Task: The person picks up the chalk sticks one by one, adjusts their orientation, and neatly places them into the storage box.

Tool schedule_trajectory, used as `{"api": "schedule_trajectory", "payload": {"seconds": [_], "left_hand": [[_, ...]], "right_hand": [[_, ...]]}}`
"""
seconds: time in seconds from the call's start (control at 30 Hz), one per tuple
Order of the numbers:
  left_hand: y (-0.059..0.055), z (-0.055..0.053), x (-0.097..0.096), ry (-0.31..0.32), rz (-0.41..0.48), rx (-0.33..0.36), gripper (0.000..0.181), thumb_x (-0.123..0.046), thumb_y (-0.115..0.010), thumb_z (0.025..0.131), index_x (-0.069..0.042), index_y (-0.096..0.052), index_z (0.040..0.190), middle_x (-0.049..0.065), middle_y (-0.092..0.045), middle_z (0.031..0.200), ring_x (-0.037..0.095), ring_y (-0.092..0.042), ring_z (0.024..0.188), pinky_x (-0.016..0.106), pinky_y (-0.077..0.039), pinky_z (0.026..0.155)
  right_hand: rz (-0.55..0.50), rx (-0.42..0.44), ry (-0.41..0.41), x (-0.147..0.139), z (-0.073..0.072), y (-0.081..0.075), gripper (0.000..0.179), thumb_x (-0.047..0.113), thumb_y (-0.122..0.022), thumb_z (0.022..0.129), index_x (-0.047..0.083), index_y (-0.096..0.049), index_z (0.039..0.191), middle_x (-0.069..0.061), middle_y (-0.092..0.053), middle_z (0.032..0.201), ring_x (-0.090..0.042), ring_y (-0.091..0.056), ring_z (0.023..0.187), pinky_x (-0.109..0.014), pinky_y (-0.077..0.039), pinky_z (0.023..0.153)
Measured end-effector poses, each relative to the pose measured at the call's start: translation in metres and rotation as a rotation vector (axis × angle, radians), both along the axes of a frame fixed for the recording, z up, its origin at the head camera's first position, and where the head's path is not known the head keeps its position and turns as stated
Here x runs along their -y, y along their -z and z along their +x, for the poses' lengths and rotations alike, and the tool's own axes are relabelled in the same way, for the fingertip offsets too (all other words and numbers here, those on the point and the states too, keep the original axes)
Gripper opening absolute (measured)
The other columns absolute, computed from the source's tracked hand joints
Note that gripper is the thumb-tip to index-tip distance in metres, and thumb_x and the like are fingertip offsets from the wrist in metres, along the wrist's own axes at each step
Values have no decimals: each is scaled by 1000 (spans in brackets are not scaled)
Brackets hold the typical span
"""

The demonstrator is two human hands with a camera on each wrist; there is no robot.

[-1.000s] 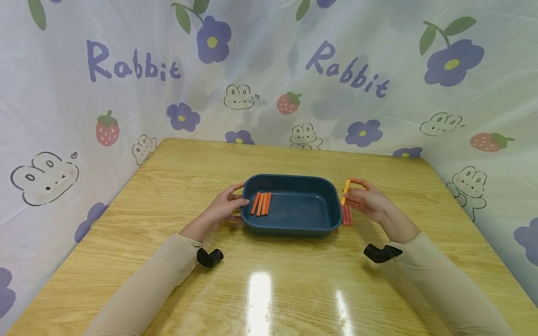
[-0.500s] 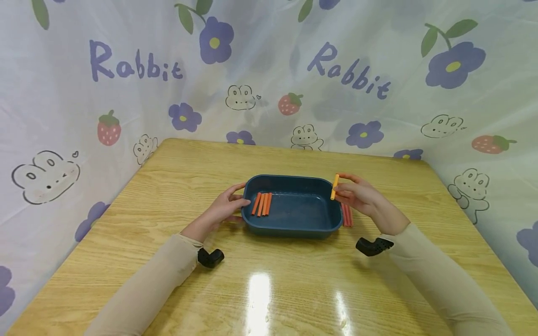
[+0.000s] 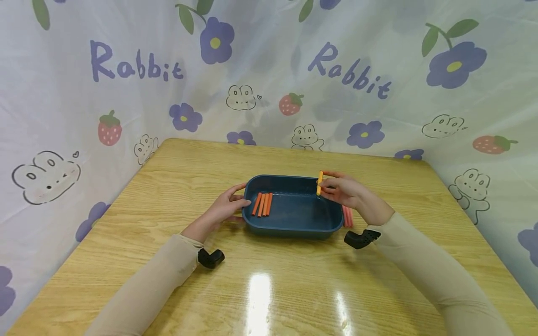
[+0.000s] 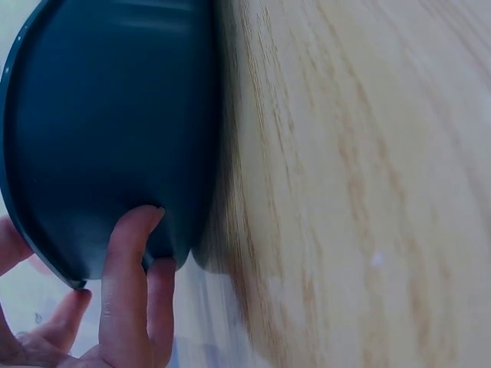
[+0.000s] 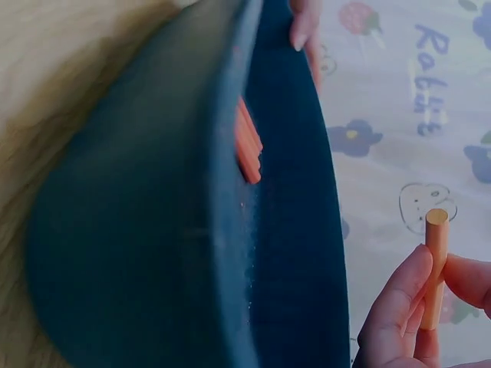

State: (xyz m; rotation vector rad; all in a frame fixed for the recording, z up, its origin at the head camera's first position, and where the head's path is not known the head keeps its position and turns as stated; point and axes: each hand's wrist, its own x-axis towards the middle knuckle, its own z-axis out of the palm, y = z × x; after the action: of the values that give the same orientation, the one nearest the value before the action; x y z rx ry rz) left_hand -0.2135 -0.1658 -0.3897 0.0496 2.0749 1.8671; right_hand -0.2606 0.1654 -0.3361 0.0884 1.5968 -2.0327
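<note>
A dark blue rectangular basin (image 3: 294,212) stands on the table. My left hand (image 3: 224,205) grips its left end, thumb over the rim and fingers (image 4: 126,276) against the outer wall. Over the basin's far right part, my right hand (image 3: 350,192) pinches a short yellow-orange round stick (image 3: 320,183) between thumb and fingers. The stick (image 5: 434,268) is upright, with its flat end showing, in the right wrist view. Inside the basin, several orange-red sticks (image 3: 261,205) lie side by side at the left. Pinkish-red sticks (image 3: 347,217) lie on the table against the basin's right outer side, partly hidden.
The wooden table (image 3: 201,163) extends around the basin on all sides. Behind it hangs a white cloth (image 3: 269,60) printed with rabbits, flowers and strawberries. A black curved piece (image 3: 361,239) sits at each wrist.
My right hand has moved left with the yellow-orange stick, from beside the basin's right end to over its inside. My left hand and the basin have stayed in place.
</note>
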Motion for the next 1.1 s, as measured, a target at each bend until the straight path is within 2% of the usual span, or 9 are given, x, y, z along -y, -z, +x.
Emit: {"api": "schedule_trajectory", "payload": {"seconds": [0.23,0.47,0.57,0.67,0.77,0.9,1.0,1.1], "left_hand": [[-1,1,0,2,-1,0,64,-13,-54,95,-18,-22,150,26,-37,136,40,-51,113,45,-53,76],[-2,1,-2,-4,0,3,65,-11,-56,94,-18,-23,149,26,-36,136,40,-51,113,46,-53,76],[-4,2,-2,-10,-1,6,65,-11,-55,94,-18,-23,149,26,-37,136,40,-52,112,47,-53,76],[-4,2,-2,-9,3,8,64,-11,-55,94,-18,-23,149,26,-37,136,40,-52,112,47,-53,76],[-4,2,-2,-5,12,8,64,-11,-55,94,-17,-22,149,26,-37,136,40,-51,112,47,-53,76],[-3,2,-2,-4,19,11,64,-10,-55,94,-18,-22,149,26,-36,136,41,-51,112,48,-52,77],[-3,1,-1,-6,16,11,64,-11,-54,95,-18,-23,149,26,-36,137,41,-51,113,47,-53,77],[-3,2,-1,-10,12,11,64,-11,-54,95,-18,-23,149,25,-36,136,40,-51,113,47,-53,77]], "right_hand": [[-37,72,15,16,-12,-2,63,-5,-42,96,11,-13,150,-8,-40,113,-17,-53,87,-24,-50,76],[-25,129,29,35,-22,-4,61,-4,-44,95,11,-19,148,-8,-42,113,-19,-52,91,-25,-51,76],[-21,140,20,41,-26,-3,50,-4,-45,95,11,-30,141,-8,-43,111,-19,-52,91,-25,-51,75],[-21,146,11,46,-30,-2,34,-4,-46,95,10,-43,125,-9,-45,109,-20,-52,91,-25,-51,75],[-17,153,-10,52,-33,-1,24,-5,-47,95,9,-47,114,-10,-45,109,-20,-52,91,-26,-51,74],[0,162,-71,59,-35,1,31,-6,-47,94,5,-44,123,-12,-44,110,-20,-50,90,-26,-52,75],[24,163,-133,64,-35,2,44,-6,-45,95,1,-34,136,-12,-42,110,-20,-48,90,-25,-51,74],[42,151,-188,69,-35,1,51,-5,-44,95,1,-26,143,-11,-40,112,-19,-47,90,-25,-50,73]]}}
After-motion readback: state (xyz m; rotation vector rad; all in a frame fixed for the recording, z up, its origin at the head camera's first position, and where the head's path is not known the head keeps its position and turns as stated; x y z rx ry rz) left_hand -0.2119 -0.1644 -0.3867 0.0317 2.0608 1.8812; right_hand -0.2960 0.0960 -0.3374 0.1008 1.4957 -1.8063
